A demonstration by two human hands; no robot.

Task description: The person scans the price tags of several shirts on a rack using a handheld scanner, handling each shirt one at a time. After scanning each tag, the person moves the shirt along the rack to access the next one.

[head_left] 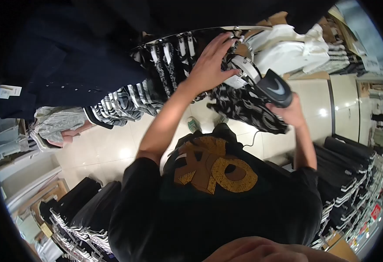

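One right hand (289, 111) clasps a dark-grey, rounded handheld device (276, 88) beside a hanging black-and-grey patterned garment (248, 108); the left hand (210, 66), fingers spread, seemingly steadies the garment; a next move calls for careful aim.

The body on my feed wears a loose black shirt (187, 222) at 6 o'clock. On its chest I get a big blocky print (233, 174) in mustard gold and brown, edged in black, the gold finely crackled. A rounded O-like form sits at the print's 4 o'clock, a small white patch at its 10. The left sleeve (134, 174), at my 8 o'clock, and the right sleeve (307, 183), at my 4, are plain, black and short. Both forearms (165, 122) are bare. At the shirt's 11 o'clock I make out a green shoe (193, 124).
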